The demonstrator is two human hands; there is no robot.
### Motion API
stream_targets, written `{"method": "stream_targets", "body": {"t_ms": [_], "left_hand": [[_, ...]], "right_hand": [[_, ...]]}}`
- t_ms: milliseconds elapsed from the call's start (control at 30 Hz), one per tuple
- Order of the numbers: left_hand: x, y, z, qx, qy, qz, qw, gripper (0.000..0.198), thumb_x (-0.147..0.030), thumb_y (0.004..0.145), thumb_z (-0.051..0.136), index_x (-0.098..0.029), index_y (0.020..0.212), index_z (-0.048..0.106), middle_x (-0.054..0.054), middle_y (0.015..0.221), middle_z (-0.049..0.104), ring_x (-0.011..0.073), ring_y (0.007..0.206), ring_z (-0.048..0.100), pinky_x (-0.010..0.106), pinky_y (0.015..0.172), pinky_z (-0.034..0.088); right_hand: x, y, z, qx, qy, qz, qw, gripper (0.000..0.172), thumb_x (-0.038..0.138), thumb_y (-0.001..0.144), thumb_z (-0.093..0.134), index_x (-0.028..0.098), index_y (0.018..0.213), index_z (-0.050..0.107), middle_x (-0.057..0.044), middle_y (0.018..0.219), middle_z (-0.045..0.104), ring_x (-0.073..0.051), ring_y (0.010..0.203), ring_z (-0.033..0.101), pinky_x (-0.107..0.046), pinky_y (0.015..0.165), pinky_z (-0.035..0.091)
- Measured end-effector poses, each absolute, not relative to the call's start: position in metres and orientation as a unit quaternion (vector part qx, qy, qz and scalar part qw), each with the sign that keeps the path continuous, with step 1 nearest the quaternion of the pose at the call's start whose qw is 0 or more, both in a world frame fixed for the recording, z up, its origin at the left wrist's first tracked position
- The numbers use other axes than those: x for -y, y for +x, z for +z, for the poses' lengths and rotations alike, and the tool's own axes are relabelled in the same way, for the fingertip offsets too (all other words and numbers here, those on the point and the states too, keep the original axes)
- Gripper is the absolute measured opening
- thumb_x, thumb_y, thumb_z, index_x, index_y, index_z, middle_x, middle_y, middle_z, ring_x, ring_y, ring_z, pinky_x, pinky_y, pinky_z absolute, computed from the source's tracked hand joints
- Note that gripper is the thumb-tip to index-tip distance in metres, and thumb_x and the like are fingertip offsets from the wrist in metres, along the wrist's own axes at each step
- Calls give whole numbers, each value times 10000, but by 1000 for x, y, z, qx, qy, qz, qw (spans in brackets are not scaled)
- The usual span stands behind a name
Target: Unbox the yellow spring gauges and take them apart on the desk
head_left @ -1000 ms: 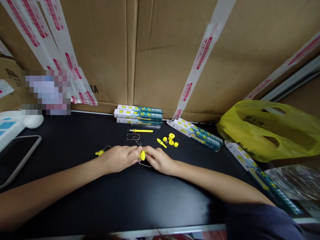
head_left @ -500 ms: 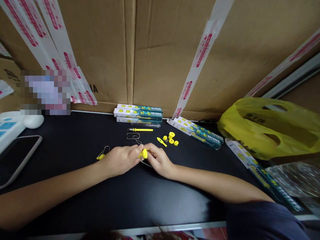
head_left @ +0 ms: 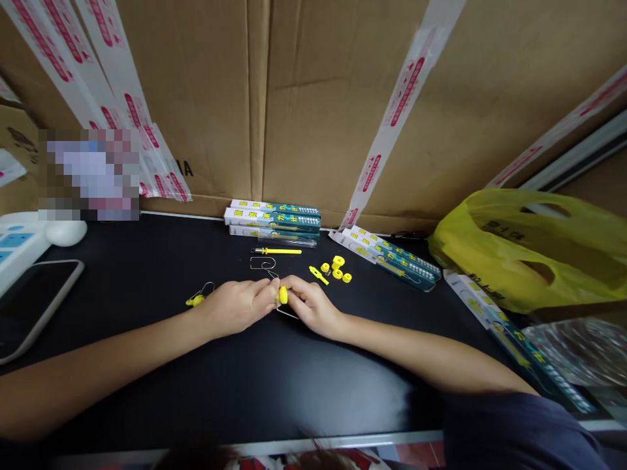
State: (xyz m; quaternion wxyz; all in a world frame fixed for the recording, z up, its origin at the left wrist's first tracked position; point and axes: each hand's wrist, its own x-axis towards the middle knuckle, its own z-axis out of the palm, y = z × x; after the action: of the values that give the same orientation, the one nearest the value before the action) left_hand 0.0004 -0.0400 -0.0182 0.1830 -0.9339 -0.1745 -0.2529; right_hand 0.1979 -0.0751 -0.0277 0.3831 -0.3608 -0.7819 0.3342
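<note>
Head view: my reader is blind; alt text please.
The left hand and right hand pinch a small yellow piece with a wire over a black table. Loose yellow parts, slim boxes and a yellow bag lie beyond.

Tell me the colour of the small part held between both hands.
The small part is yellow, clearest in the head view.

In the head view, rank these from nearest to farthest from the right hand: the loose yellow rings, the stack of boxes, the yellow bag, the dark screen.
From the right hand, pinching a yellow piece:
1. loose yellow rings, just behind it.
2. stack of boxes, back by the cardboard.
3. yellow bag, off to the right.
4. dark screen, far left.
</note>
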Motion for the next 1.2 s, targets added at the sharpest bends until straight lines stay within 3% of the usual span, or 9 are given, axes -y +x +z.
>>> {"method": "stream_targets", "body": {"t_ms": [200, 433, 633, 1000, 1200], "left_hand": [[43, 4, -14, 213, -922, -267, 182, 242, -204, 956, 321, -98, 1118, 466, 88, 864, 678, 174, 702, 688, 234, 527, 523], [42, 0, -17, 178, -931, -251, 197, 268, -253, 971, 299, -96, 1124, 453, 88, 854, 684, 165, 672, 685, 229, 505, 513], [39, -2, -14, 153, -945, -239, 163, 229, -251, 971, 311, -100, 1095, 429, 99, 905, 685, 175, 729, 695, 241, 560, 533], [43, 1, -12, 186, -933, -241, 193, 198, -237, 943, 317, -118, 1042, 441, 42, 817, 658, 161, 649, 667, 248, 493, 486], [42, 1, -10, 187, -923, -249, 224, 173, -227, 916, 336, -144, 971, 477, 19, 777, 629, 150, 612, 644, 243, 486, 456]], "right_hand": [[76, 192, -29, 745, -358, 374, 420, 190, 283, 967, 360, 184, 972, 522, 2, 765, 518, -107, 634, 473, -225, 621, 406], [75, 201, -27, 803, -344, 307, 377, 168, 204, 947, 379, 190, 988, 542, 7, 758, 541, -103, 627, 496, -212, 612, 396], [73, 203, -29, 809, -337, 321, 359, 171, 211, 951, 377, 183, 1024, 529, 4, 775, 555, -96, 632, 500, -209, 617, 397], [76, 197, -33, 736, -374, 423, 374, 194, 345, 952, 409, 181, 976, 511, 54, 609, 435, -71, 488, 360, -188, 472, 312], [84, 191, -33, 663, -391, 519, 373, 186, 387, 953, 391, 208, 970, 438, 104, 483, 398, -59, 369, 357, -160, 387, 303]]}}
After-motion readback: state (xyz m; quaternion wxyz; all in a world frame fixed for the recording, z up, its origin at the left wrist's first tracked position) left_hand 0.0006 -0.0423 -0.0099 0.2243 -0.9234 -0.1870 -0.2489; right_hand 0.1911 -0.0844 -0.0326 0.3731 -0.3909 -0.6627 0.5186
